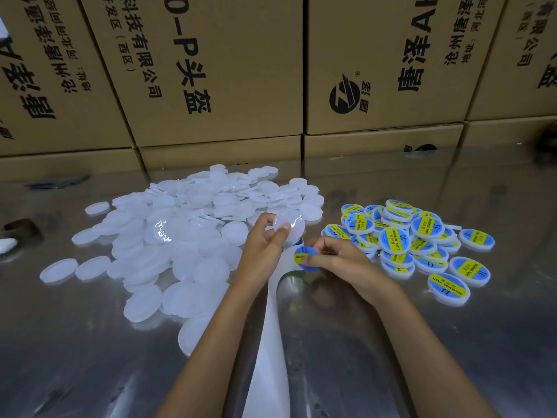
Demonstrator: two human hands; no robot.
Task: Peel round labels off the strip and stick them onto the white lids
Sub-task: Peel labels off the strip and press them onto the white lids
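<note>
My left hand (266, 244) holds a plain white lid (291, 223) between thumb and fingers, raised above the table. The white backing strip (269, 342) runs from under that hand down toward me. My right hand (334, 256) pinches a round blue and yellow label (305, 257) at the top end of the strip, just below the lid. A big heap of unlabelled white lids (180, 236) lies to the left. A pile of labelled lids (407, 239) lies to the right.
The work surface is a shiny metal table (391, 342). Stacked brown cardboard boxes (226, 70) wall off the back. A brown tape roll (21, 227) and a white object (7, 245) sit at the far left edge.
</note>
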